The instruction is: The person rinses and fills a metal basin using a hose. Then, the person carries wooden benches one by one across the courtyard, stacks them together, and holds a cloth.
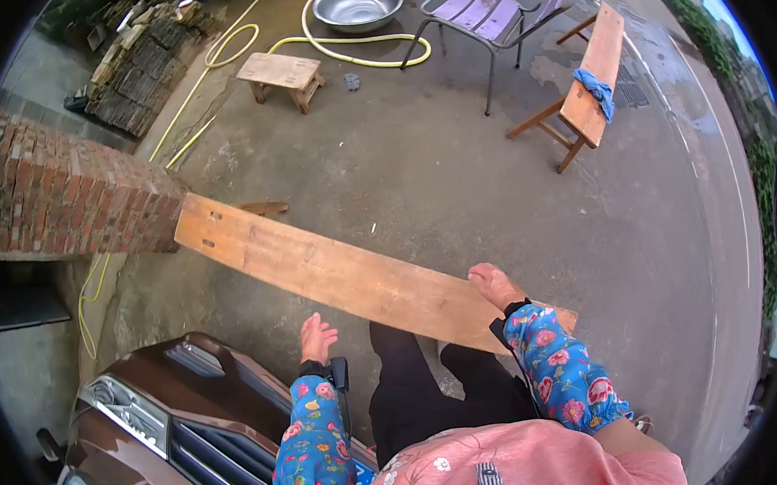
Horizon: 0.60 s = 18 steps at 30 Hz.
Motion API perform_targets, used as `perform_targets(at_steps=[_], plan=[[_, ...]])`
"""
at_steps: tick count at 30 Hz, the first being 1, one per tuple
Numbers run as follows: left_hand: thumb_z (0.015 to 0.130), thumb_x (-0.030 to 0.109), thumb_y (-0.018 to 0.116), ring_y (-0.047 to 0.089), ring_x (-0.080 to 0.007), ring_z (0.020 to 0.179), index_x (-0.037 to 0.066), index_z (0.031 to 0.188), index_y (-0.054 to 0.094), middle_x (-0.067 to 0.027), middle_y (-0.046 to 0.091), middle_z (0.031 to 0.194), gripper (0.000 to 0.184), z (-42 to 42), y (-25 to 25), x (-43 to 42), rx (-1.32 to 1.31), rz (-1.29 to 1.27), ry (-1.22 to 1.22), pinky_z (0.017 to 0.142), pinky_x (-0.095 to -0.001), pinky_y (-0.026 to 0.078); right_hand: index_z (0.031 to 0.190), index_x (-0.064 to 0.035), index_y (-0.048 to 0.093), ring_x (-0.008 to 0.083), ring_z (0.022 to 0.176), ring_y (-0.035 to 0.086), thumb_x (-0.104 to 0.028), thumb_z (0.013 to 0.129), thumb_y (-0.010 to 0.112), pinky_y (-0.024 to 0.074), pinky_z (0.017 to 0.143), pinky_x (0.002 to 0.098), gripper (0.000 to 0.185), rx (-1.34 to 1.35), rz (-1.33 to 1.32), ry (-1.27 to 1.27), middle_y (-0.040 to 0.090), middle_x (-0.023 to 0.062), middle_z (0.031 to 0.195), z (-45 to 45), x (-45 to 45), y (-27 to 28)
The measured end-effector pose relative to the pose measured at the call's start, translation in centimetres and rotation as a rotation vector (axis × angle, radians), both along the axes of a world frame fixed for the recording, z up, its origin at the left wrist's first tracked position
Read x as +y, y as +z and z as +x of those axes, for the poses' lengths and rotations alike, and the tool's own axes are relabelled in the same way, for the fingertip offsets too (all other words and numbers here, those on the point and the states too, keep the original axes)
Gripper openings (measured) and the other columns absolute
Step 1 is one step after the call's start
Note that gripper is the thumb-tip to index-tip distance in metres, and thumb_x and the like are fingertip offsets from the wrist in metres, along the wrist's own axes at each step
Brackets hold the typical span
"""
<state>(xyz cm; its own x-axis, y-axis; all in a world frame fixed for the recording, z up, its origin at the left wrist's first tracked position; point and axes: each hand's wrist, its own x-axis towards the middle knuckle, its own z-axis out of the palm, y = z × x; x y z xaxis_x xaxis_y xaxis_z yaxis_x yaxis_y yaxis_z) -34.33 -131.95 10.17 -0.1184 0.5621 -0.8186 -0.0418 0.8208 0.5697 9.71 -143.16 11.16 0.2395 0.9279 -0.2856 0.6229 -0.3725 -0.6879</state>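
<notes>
A long wooden bench stretches from the brick pillar at the left to just in front of my body. My right hand is at the bench's far edge near its right end, with fingers curled; whether anything small is under them is hidden. My left hand is in the air on the near side of the bench, fingers apart and holding nothing. Blue flowered sleeves cover both forearms.
A brown car stands close at the lower left, beside a brick pillar. Farther off are a small stool, a metal basin, a yellow hose, a purple chair and another bench with a blue cloth.
</notes>
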Motion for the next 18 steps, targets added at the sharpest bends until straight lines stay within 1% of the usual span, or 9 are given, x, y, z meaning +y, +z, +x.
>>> perform_targets(at_steps=[2, 4, 5, 6, 8, 9, 11, 13, 18], plan=[[0.087, 0.053, 0.056, 0.06, -0.0284, 0.079, 0.004, 0.129, 0.034, -0.0182, 0.049, 0.109, 0.068, -2.3, -4.5, 4.5, 0.116, -0.02, 0.042, 0.065, -0.0402, 0.051, 0.103, -0.0115, 0.065, 0.0307, 0.109, 0.055, -0.035, 0.089, 0.052, 0.043, 0.089, 0.0467, 0.03, -0.029, -0.139, -0.091, 0.062, 0.0116, 0.111, -1.2, 1.9, -1.1], [0.085, 0.061, 0.053, 0.056, -0.0328, 0.088, 0.006, 0.131, 0.033, -0.0191, 0.046, 0.113, 0.074, -4.9, -7.9, 8.3, 0.185, -0.147, 0.157, 0.072, -0.0466, 0.05, 0.109, -0.0125, 0.064, 0.0315, 0.112, 0.053, -0.047, 0.092, 0.044, 0.041, 0.088, 0.0496, 0.043, -0.033, -0.31, -0.158, 0.061, 0.0105, 0.116, -2.2, 3.5, -2.2], [0.085, 0.063, 0.053, 0.054, -0.0354, 0.096, 0.011, 0.133, 0.036, -0.0197, 0.046, 0.12, 0.073, -6.0, -9.3, 9.8, 0.128, -0.16, 0.228, 0.078, -0.0508, 0.048, 0.108, -0.0108, 0.064, 0.0335, 0.109, 0.055, -0.051, 0.092, 0.04, 0.0413, 0.088, 0.0496, 0.049, -0.001, -0.422, -0.141, 0.062, 0.0132, 0.112, -2.4, 4.7, -2.8], [0.084, 0.063, 0.054, 0.053, -0.0363, 0.101, 0.015, 0.134, 0.038, -0.0188, 0.046, 0.125, 0.072, -8.8, -12.1, 10.8, -0.075, -0.12, 0.238, 0.082, -0.0537, 0.046, 0.107, -0.0091, 0.065, 0.0355, 0.106, 0.057, -0.055, 0.092, 0.036, 0.0417, 0.088, 0.0497, 0.056, 0.052, -0.539, -0.108, 0.064, 0.0159, 0.109, -3.1, 5.4, -3.5], [0.084, 0.065, 0.052, 0.051, -0.0301, 0.11, 0.016, 0.138, 0.038, -0.0126, 0.051, 0.125, 0.074, -8.1, -11.3, 12.9, -0.099, 0.008, 0.294, 0.091, -0.0491, 0.045, 0.103, -0.0067, 0.066, 0.0376, 0.102, 0.058, -0.057, 0.092, 0.034, 0.0422, 0.088, 0.0493, 0.061, 0.09, -0.631, -0.056, 0.064, 0.0188, 0.104, -4.2, 6.4, -5.4], [0.084, 0.066, 0.051, 0.05, -0.0292, 0.114, 0.014, 0.139, 0.037, -0.0116, 0.051, 0.128, 0.077, -9.9, -12.9, 13.7, 0.094, 0.049, 0.0, 0.094, -0.0481, 0.043, 0.1, -0.0043, 0.067, 0.0397, 0.099, 0.059, -0.06, 0.092, 0.032, 0.0426, 0.088, 0.0488, 0.066, 0.129, -0.71, 0.018, 0.065, 0.0216, 0.099, -4.4, 6.9, -6.2], [0.084, 0.068, 0.049, 0.049, -0.0283, 0.117, 0.013, 0.14, 0.037, -0.0106, 0.05, 0.13, 0.079, -10.6, -13.8, 14.7, 0.281, 0.088, -0.307, 0.096, -0.0471, 0.042, 0.098, -0.0029, 0.067, 0.0406, 0.099, 0.059, -0.061, 0.091, 0.032, 0.0429, 0.088, 0.0478, 0.068, 0.133, -0.724, -0.007, 0.065, 0.0233, 0.098, -4.9, 7.5, -6.0], [0.083, 0.071, 0.046, 0.046, -0.0293, 0.12, 0.008, 0.14, 0.037, -0.0104, 0.047, 0.135, 0.085, -6.4, -9.5, 14.9, -0.202, -0.046, 0.298, 0.1, -0.0482, 0.039, 0.101, -0.0035, 0.068, 0.0398, 0.103, 0.059, -0.063, 0.09, 0.032, 0.0428, 0.09, 0.0476, 0.07, 0.149, -0.797, -0.04, 0.064, 0.0234, 0.103, -5.3, 8.0, -5.7], [0.083, 0.073, 0.042, 0.044, -0.0312, 0.123, 0.007, 0.139, 0.038, -0.0103, 0.044, 0.139, 0.086, -6.4, -7.7, 16.4, -0.139, -0.102, 0.154, 0.102, -0.0505, 0.036, 0.104, -0.0064, 0.068, 0.037, 0.107, 0.058, -0.057, 0.091, 0.032, 0.0425, 0.093, 0.0488, 0.063, 0.112, -0.836, -0.128, 0.064, 0.02, 0.109, -5.5, 7.4, -4.7]])
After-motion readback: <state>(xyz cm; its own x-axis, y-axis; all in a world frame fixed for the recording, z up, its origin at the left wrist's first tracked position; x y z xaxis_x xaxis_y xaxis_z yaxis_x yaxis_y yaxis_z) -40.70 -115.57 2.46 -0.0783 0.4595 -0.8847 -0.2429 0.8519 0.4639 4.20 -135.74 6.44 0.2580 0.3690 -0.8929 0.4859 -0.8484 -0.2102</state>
